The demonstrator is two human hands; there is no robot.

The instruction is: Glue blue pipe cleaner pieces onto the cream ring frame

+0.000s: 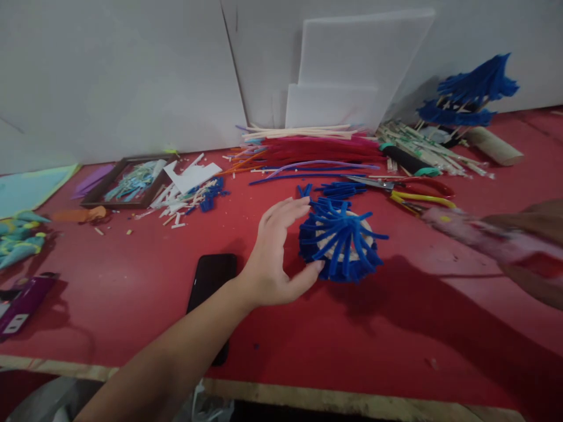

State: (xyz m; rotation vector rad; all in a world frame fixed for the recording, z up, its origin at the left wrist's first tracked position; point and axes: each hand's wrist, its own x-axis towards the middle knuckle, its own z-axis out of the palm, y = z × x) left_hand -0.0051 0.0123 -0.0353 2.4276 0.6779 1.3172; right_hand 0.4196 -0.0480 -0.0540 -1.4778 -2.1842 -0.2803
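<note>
A round craft piece (347, 234) of blue pipe cleaners stands on the red table, with blue strands fanning from its top over a pale ring. My left hand (277, 252) curves around its left side, thumb and fingers apart. The fingertips are at its edge; whether they press on it I cannot tell. At the right edge, my right hand (534, 225) is smeared by motion and partly out of view. Its fingers wrap a blurred pink and white tool (475, 234) that looks like a glue gun. Cut blue pipe cleaner pieces (341, 190) lie just behind the craft piece.
Pliers (422, 199), scissors (373, 182) and a pipe cleaner bundle (316, 149) lie at the back. A blue roofed model (475, 94) stands back right. A black phone (213, 278) lies by my left forearm. Scraps (189, 193) and a brown frame (127, 181) are left.
</note>
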